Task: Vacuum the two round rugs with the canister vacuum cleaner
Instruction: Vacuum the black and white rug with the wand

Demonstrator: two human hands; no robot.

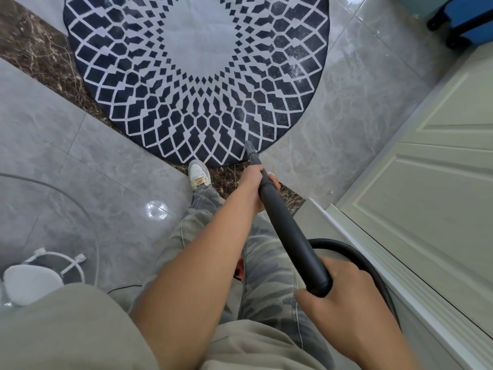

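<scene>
Fingers (341, 267) grip black wand (290, 233), tip at navy white-latticed rug (197, 84).

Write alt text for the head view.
A person's left grip and right grip hold a black vacuum wand, its nozzle tip at the near edge of a round navy-and-white rug on grey tile. White dust specks the rug's right side.

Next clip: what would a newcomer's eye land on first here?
The round rug, navy with a white diamond pattern, fills the upper middle, with pale dust speckling its right side. A black wand runs diagonally from lower right to the rug's near edge. The left hand grips it near the tip and the right hand grips its rear end.
</scene>
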